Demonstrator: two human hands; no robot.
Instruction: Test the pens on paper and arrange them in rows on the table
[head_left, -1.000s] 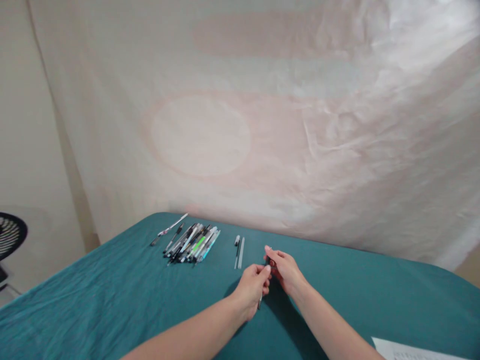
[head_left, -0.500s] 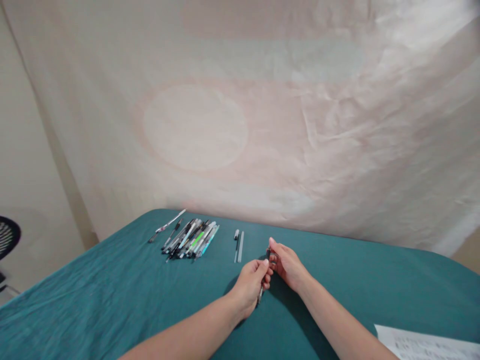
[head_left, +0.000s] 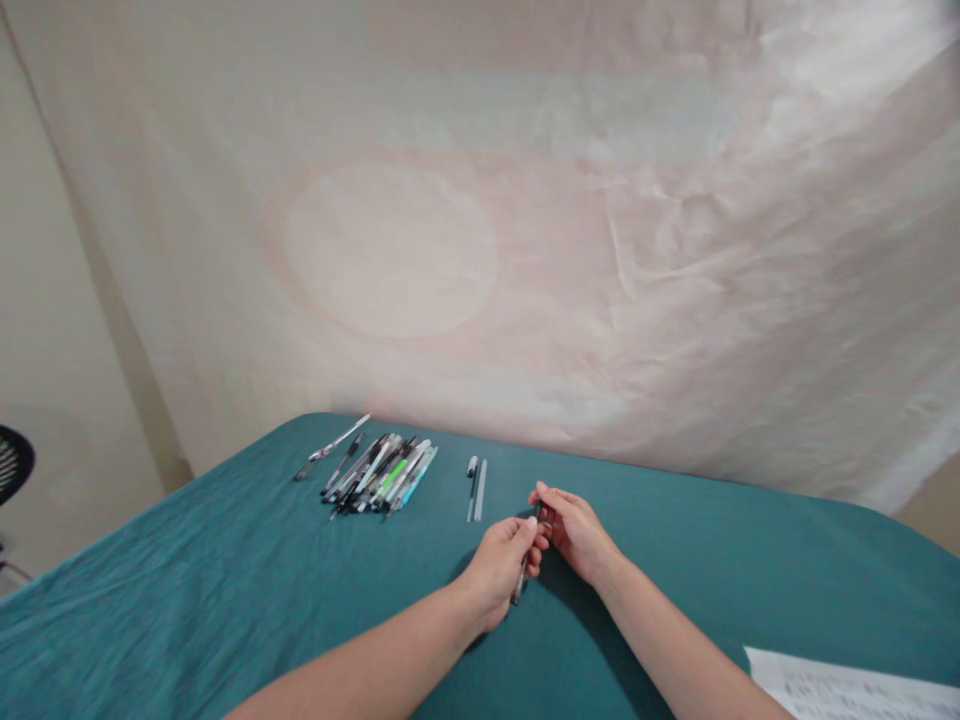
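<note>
My left hand (head_left: 504, 562) is closed around the barrel of a slim dark pen (head_left: 520, 580), whose lower end sticks out below the fingers. At the pen's upper end, the fingers of my right hand (head_left: 568, 528) pinch its tip. The two hands almost touch, so most of the pen is hidden. Just beyond them on the cloth lie a pen cap (head_left: 472, 466), a thin refill (head_left: 472, 502) and a clear pen barrel (head_left: 481, 490), side by side.
A heap of pens (head_left: 379, 478) lies to the left on the green cloth (head_left: 360, 610). Farther left lies a long white and dark pen (head_left: 334, 445). A printed sheet (head_left: 847, 685) is at the lower right. A pale sheet (head_left: 555, 250) hangs behind the table.
My right thumb and fingers have closed in on the pen's upper end. The left hand keeps its hold, and the view has shifted slightly.
</note>
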